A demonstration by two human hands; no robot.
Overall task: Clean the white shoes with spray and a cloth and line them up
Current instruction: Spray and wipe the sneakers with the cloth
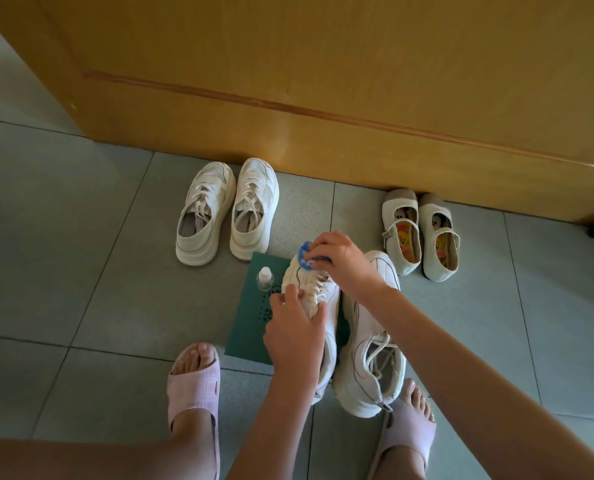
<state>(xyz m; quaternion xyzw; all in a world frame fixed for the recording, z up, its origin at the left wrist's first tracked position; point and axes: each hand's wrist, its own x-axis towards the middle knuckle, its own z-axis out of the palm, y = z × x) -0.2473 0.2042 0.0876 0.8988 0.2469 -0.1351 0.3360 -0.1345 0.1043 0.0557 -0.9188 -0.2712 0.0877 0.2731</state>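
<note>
Head view is taking in a person's two arms reaching down over a grey tiled floor [81,237] in front of a wooden door [323,81]. The left hand [293,336] is gripping a white sneaker [297,277] across its laces, with fingers and thumb curled round the upper. The shoe is lying over a green mat [248,327] with its toe toward the door; whether it is lifted off the mat I cannot tell. The right hand [340,258] is pinching a blue cloth [303,258] in bunched fingertips and pressing it on that shoe's toe. The second sneaker [371,348] is lying just beside it on the right, its heel near a foot in a pink slipper [408,433]. A small clear spray bottle [265,279] is standing upright on the mat, just left of the held shoe. A pair of white sneakers [203,220] is sitting side by side near the door, and a pair of cream strap shoes [395,216] is sitting further right, toes to the door.
</note>
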